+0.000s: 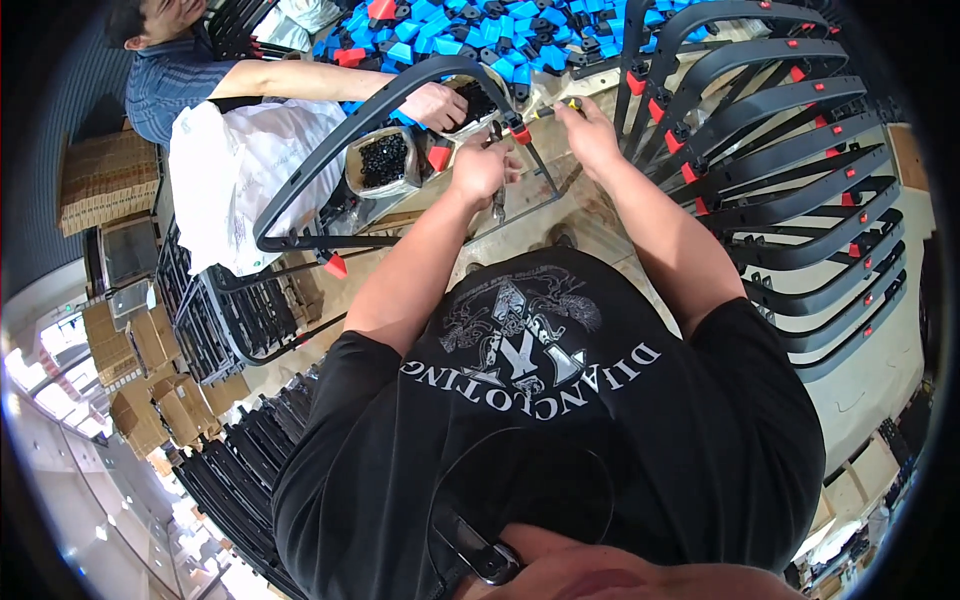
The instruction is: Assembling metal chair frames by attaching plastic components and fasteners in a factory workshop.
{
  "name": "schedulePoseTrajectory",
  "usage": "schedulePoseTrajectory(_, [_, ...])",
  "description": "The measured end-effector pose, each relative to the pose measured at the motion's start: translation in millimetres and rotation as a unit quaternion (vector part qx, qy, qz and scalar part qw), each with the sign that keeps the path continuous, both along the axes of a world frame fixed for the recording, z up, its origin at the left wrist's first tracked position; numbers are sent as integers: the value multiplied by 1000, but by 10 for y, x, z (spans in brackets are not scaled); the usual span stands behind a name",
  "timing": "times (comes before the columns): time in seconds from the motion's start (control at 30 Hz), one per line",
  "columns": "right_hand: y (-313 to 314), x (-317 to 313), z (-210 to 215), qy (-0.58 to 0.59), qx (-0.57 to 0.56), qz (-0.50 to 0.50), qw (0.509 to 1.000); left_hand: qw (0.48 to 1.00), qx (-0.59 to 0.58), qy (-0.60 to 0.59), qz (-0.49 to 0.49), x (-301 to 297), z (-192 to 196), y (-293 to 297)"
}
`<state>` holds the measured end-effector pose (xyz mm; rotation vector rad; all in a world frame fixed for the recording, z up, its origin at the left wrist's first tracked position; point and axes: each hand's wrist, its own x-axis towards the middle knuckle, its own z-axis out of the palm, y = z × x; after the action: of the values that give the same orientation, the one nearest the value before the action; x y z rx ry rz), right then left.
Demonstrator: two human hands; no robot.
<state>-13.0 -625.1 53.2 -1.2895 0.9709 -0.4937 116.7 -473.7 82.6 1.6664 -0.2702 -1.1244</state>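
Note:
My left hand [483, 172] is closed around a dark metal hand tool [498, 208] that sticks out above and below the fist; its exact kind is hard to tell. To the right, my right hand [592, 138] grips a screwdriver [573, 103] with a yellow and black handle, pointing left. Between and beyond the hands stands a black bent-tube frame [350, 128] with a red corner piece [519, 132] near my left fingers. Whether the screwdriver's tip touches the frame cannot be made out.
A co-worker's hand [436, 105] reaches into a container of small black parts [474, 100]. Another such container [384, 160] sits beside a white plastic bag [235, 180]. Blue and black pieces [440, 38] are heaped at the back. Several similar frames [800, 125] are stacked at the right.

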Motion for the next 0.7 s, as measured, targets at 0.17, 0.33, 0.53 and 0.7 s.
schedulePoseTrajectory(0.17, [-140,234,-247,-26,86,-8,996,997,-24,64,18,-81,76,-90])
schedulePoseTrajectory(0.33, [-189,330,-247,2,143,-11,990,992,-59,109,6,30,27,-119])
schedulePoseTrajectory(0.53, [-379,259,-443,22,100,56,993,988,-49,149,-14,90,100,-147])
schedulePoseTrajectory(0.7, [-465,350,-199,137,55,158,976,990,35,-83,-110,-69,-287,-58])
